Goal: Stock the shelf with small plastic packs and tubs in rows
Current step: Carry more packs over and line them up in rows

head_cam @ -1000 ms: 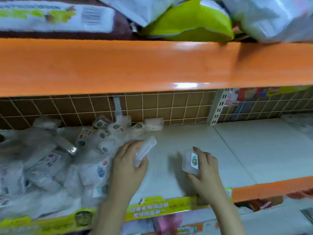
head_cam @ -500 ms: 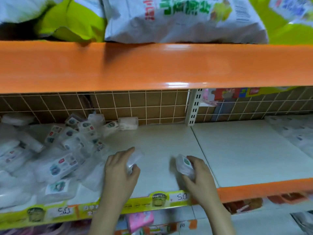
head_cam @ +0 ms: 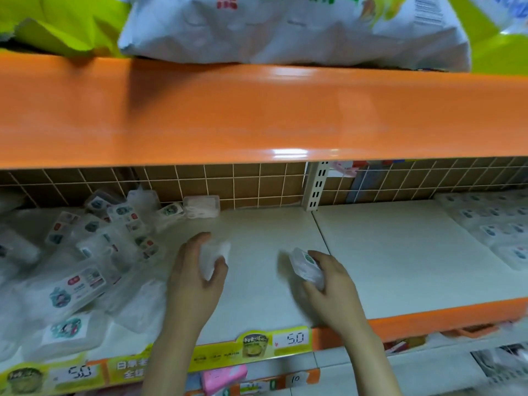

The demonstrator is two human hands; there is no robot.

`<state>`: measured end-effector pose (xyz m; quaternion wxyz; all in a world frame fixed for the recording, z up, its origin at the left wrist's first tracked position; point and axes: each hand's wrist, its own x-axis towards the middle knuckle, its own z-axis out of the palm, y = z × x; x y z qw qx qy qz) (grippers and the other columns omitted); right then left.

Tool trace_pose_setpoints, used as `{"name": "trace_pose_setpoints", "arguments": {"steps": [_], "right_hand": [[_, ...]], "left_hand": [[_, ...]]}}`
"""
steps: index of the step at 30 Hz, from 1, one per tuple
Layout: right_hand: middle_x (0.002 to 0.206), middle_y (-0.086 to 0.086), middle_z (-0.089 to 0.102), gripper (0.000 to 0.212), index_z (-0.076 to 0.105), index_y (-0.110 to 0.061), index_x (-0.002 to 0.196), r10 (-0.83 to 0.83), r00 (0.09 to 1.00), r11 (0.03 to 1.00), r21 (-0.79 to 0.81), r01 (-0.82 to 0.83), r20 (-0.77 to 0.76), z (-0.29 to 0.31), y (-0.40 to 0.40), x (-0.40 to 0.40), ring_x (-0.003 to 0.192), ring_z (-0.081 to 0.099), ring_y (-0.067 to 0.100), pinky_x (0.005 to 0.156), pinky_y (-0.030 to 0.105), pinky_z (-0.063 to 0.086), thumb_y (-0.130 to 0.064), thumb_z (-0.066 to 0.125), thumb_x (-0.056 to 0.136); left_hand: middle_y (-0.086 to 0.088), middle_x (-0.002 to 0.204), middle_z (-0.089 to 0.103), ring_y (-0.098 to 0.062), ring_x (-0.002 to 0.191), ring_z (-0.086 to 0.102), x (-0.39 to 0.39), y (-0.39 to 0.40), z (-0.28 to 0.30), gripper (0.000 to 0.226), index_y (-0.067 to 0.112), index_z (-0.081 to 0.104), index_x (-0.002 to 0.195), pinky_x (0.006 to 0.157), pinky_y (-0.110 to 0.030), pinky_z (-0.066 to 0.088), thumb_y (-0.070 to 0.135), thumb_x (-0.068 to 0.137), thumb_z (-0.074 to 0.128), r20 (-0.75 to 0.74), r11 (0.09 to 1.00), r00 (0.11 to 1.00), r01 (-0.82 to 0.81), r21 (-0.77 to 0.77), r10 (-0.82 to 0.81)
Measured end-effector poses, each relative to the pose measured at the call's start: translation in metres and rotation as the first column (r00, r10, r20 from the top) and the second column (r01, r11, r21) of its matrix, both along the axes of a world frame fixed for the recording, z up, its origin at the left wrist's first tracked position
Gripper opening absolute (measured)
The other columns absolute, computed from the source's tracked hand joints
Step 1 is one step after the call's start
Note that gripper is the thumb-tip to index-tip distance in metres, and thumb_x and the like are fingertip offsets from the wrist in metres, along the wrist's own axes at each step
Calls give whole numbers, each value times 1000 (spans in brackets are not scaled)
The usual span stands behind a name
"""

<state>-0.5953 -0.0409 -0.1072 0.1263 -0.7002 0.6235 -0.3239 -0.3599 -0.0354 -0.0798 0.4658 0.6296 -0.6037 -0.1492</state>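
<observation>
Currently, two small clear plastic tubs are held above the cream shelf board [head_cam: 257, 281], one in each hand. The left hand [head_cam: 194, 278] is curled round a blurred clear tub [head_cam: 214, 258], the thumb wrapped over its near side and the fingers over its top; whether it touches the board cannot be told. The right hand [head_cam: 331, 290] is closed round a tilted tub with a green label [head_cam: 305, 265], which is gripped between thumb and fingers at the hand's ten o'clock. The two hands are kept apart, with bare board between them. At nine o'clock from the left hand, a loose heap of packs [head_cam: 85, 261] with printed labels is piled on the board, and one white tub [head_cam: 201, 206] is set against the brown tiled back wall [head_cam: 257, 181] at twelve o'clock. At three o'clock, flat packs in rows [head_cam: 494, 230] are laid out on the neighbouring board. A yellow price strip [head_cam: 257, 344] marked 5.0 is fixed to the front edge, and bags [head_cam: 285, 27] are stacked on the orange shelf [head_cam: 257, 110] above.
</observation>
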Motion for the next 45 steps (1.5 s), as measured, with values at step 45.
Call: {"name": "trace_pose_setpoints", "arguments": {"steps": [45], "right_hand": [[122,-1,59,56,55,-17,127,48,998,999,21,-49,47,4,-30,-328,110,53,17,89,20,35,-30,54,73]], "left_hand": [[-7,113,64,-32,92,61,-317,-14,-7,45,24,48,131,73,-29,39,23,89,62,30,991,999,-22,129,18]]}}
